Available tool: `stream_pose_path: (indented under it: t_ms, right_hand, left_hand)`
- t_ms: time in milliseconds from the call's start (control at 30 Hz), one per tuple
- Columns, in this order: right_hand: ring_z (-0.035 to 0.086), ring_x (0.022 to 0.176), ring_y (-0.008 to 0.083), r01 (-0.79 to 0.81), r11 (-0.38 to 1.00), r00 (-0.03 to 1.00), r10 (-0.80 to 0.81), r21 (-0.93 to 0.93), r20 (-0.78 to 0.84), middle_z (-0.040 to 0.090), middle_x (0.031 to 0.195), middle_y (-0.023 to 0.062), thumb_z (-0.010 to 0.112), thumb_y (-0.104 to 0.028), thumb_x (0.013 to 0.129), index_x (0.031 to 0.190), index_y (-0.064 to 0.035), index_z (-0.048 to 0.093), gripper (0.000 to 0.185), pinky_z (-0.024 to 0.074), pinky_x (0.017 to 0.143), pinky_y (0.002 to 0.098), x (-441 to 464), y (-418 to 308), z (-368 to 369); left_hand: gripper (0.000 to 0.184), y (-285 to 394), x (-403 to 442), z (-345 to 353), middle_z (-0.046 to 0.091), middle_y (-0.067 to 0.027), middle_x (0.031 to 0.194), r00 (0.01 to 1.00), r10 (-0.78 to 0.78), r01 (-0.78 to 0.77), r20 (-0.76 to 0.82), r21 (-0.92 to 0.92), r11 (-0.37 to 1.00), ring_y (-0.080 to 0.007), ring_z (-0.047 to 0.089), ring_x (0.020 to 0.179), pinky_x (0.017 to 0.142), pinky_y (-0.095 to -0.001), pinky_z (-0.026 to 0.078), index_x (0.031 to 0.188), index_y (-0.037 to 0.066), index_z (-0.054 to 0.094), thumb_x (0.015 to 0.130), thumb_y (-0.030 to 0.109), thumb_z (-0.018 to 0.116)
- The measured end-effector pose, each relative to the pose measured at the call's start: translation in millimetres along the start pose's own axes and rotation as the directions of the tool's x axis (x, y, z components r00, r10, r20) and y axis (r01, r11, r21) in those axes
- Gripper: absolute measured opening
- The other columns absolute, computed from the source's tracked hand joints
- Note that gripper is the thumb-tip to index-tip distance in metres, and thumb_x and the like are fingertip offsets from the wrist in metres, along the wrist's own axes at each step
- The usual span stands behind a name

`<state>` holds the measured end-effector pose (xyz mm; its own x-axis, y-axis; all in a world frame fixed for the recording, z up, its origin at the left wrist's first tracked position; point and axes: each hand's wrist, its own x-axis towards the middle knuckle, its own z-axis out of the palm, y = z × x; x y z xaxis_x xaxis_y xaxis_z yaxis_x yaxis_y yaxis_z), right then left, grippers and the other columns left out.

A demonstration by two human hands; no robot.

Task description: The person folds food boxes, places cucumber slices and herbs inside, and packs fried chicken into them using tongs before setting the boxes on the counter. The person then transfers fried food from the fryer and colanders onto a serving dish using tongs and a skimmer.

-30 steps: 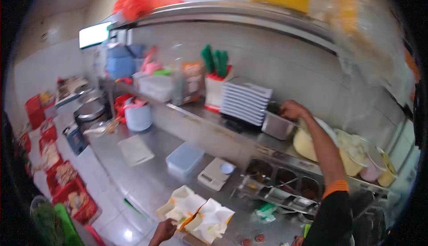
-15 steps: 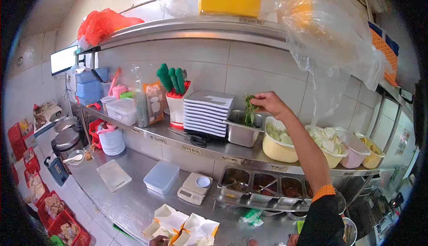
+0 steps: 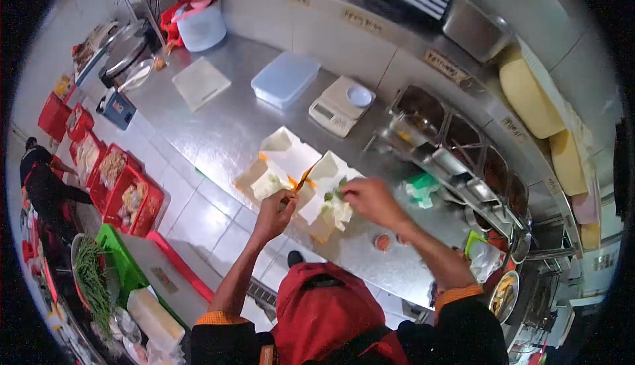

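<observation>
1. Head view: the greens (image 3: 335,193) are at the right box (image 3: 329,172), near the worktop's (image 3: 218,123) front edge; leaves point away from the fingertips, leftward. Their short long axis slants down slightly to the left; I cannot tell whether they touch the pale food (image 3: 340,213) below.
2. The right hand (image 3: 370,199) has thumb and fingertips pinched together on the greens, with no more gap than the stems need.
3. The left hand (image 3: 276,211) comes over the front edge, fingers curled beside the orange edging between the boxes; whether they grip it, I cannot tell.
4. The left box (image 3: 284,148) stands open beside the right one, lids raised on the side toward the worktop's back edge.
5. Bare steel lies behind both boxes, up to the tub (image 3: 284,79) and scale (image 3: 334,110) nearer the back edge, and leftward to the board (image 3: 200,84).
6. Room is tighter on the right: the bag (image 3: 421,189) lies there, just before the pans (image 3: 417,110).
</observation>
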<state>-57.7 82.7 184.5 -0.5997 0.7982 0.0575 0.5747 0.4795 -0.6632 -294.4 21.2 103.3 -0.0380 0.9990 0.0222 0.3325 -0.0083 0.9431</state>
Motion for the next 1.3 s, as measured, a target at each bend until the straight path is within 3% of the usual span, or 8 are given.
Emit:
stream_pose_path:
  t_ms: [500,600,633,833,967,1000,1133,1300]
  right_hand:
    - [0.057,0.090,0.0315,-0.024,0.979,0.999,0.019,-0.204,-0.027,0.061,0.094,0.0149,0.060,-0.008,0.073,0.095,-0.0034,0.063,0.023,0.0450,0.081,0.0395,-44,65,83]
    - [0.059,0.086,0.0276,0.121,0.975,0.965,-0.160,-0.185,-0.209,0.062,0.090,0.0129,0.060,-0.010,0.075,0.091,-0.0041,0.064,0.017,0.0481,0.076,0.0372,-35,21,21]
    - [0.060,0.080,0.0252,0.133,0.954,0.910,-0.225,-0.269,-0.348,0.063,0.086,0.0114,0.061,-0.010,0.076,0.089,-0.0051,0.064,0.014,0.0490,0.073,0.0360,-24,-22,-24]
    - [0.060,0.077,0.0320,-0.220,0.871,0.443,-0.311,-0.438,-0.841,0.062,0.085,0.0163,0.052,-0.013,0.084,0.096,-0.0038,0.061,0.018,0.0467,0.070,0.0402,36,-106,-284]
    - [0.060,0.083,0.0322,-0.149,0.597,0.926,-0.195,-0.788,-0.323,0.062,0.094,0.0165,0.054,-0.013,0.072,0.104,-0.0114,0.060,0.033,0.0472,0.075,0.0416,116,-28,-407]
    - [0.060,0.088,0.0324,-0.172,0.702,0.985,0.103,-0.691,-0.140,0.062,0.100,0.0167,0.055,-0.010,0.069,0.107,-0.0114,0.059,0.038,0.0471,0.077,0.0417,124,-53,-393]
    - [0.061,0.076,0.0333,-0.330,0.476,0.928,0.006,-0.815,-0.372,0.062,0.083,0.0220,0.055,-0.005,0.060,0.082,0.0001,0.064,0.024,0.0471,0.067,0.0424,165,21,-412]
    - [0.061,0.070,0.0273,-0.280,0.667,0.942,0.051,-0.691,-0.332,0.061,0.077,0.0238,0.056,-0.004,0.061,0.076,0.0034,0.061,0.018,0.0462,0.063,0.0383,146,-42,-385]
  left_hand:
    - [0.027,-108,14,91,0.058,-0.0220,0.093,0.919,0.135,-0.265,0.371,0.327,0.907,-0.0393,0.056,0.085,0.075,-0.0445,0.046,0.095,0.000,0.056,0.075,0.019,0.057]
    - [0.044,-38,8,63,0.058,-0.0240,0.096,0.965,-0.139,0.028,0.220,0.444,0.895,-0.0386,0.056,0.090,0.080,-0.0440,0.045,0.108,-0.002,0.053,0.076,0.026,0.060]
    - [0.047,-59,9,58,0.058,-0.0233,0.093,0.965,0.115,-0.210,0.235,0.434,0.876,-0.0371,0.057,0.089,0.079,-0.0426,0.045,0.111,-0.002,0.052,0.074,0.024,0.063]
    - [0.031,-36,-3,20,0.060,-0.0128,0.074,0.976,0.184,-0.204,0.119,0.191,0.960,-0.0202,0.058,0.063,0.060,-0.0324,0.046,0.105,0.004,0.055,0.076,0.012,0.063]
    - [0.030,-23,-5,11,0.061,-0.0130,0.089,0.989,0.043,-0.059,0.140,0.114,0.992,-0.0217,0.061,0.079,0.068,-0.0342,0.048,0.110,0.005,0.056,0.081,0.013,0.059]
    - [0.032,-16,-6,10,0.061,-0.0128,0.092,0.992,-0.003,-0.027,0.128,0.235,0.972,-0.0228,0.061,0.082,0.071,-0.0351,0.049,0.113,0.005,0.055,0.083,0.014,0.058]
    - [0.037,-27,-23,-5,0.062,-0.0151,0.093,0.991,0.083,-0.086,0.100,0.030,0.996,-0.0246,0.062,0.083,0.073,-0.0349,0.049,0.119,0.008,0.048,0.086,0.022,0.057]
    - [0.034,-43,-41,-25,0.062,-0.0147,0.078,1.000,0.027,-0.027,-0.003,0.040,0.999,-0.0270,0.061,0.072,0.068,-0.0363,0.047,0.113,0.005,0.051,0.085,0.024,0.055]
